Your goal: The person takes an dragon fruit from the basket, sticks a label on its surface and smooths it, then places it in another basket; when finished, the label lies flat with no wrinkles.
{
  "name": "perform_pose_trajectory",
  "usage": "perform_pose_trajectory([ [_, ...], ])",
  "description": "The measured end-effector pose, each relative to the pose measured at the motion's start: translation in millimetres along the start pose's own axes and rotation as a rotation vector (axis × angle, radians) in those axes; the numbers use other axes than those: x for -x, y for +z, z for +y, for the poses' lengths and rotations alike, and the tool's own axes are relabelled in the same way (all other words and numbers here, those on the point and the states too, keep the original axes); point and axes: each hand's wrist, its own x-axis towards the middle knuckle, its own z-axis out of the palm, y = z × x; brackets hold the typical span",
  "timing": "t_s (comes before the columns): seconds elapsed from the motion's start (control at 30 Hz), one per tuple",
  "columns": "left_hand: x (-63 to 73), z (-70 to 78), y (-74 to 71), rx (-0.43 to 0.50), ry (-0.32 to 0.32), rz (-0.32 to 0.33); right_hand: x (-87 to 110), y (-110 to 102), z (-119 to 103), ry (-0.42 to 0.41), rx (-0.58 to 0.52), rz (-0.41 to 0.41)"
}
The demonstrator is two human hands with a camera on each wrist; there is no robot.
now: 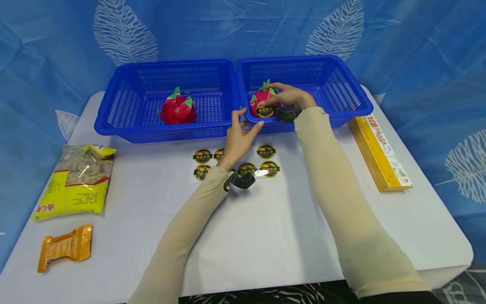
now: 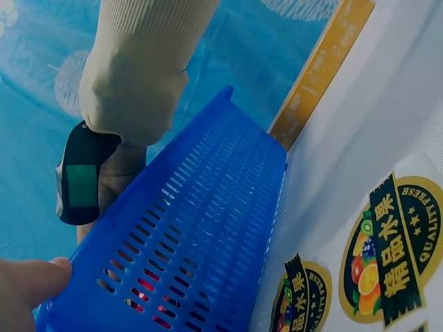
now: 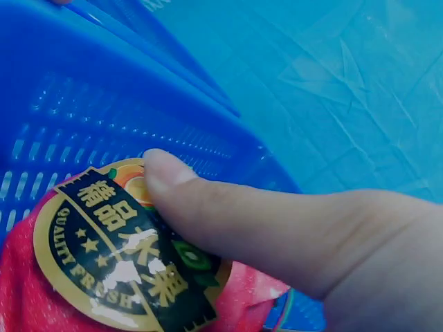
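In the right blue basket (image 1: 343,115) sits a red dragon fruit (image 1: 255,99) with green leaf tips. A round black-and-gold label sticker (image 3: 104,256) lies on the fruit's side. My right hand (image 1: 291,96) holds this fruit, fingers over its top and thumb (image 3: 214,207) pressed on the sticker's edge. At the basket's near left corner, my left hand (image 1: 238,141) grips the rim, its thumb (image 2: 38,280) against the outside wall. Another dragon fruit (image 1: 178,110) rests in the left blue basket (image 1: 159,130).
A clear sheet with several round stickers (image 1: 269,168) lies before the baskets, partly under the left wrist. On the left are a yellow snack bag (image 1: 77,181) and an orange wrapped snack (image 1: 66,247). A yellow pasta box (image 1: 379,156) lies at the right.
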Motion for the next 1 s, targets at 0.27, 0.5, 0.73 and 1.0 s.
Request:
perform_pose_trajectory([
  [0.27, 1.6, -1.0, -1.2, -0.010, -0.001, 0.005, 7.1, 7.6, -1.9, 0.033, 0.107, -0.073],
  [0.5, 0.9, -0.6, -1.9, -0.070, -0.017, 0.001, 17.2, 8.9, -2.4, 0.007, 0.094, -0.057],
  [0.73, 2.8, 0.9, -7.7, -0.152, -0.043, -0.041, 22.7, 10.0, -0.7, -0.020, 0.026, 0.028],
  [1.0, 12.2, 2.0, -22.7, -0.179, -0.012, -0.208, 27.3, 12.8, 0.7, -0.045, 0.033, 0.138],
])
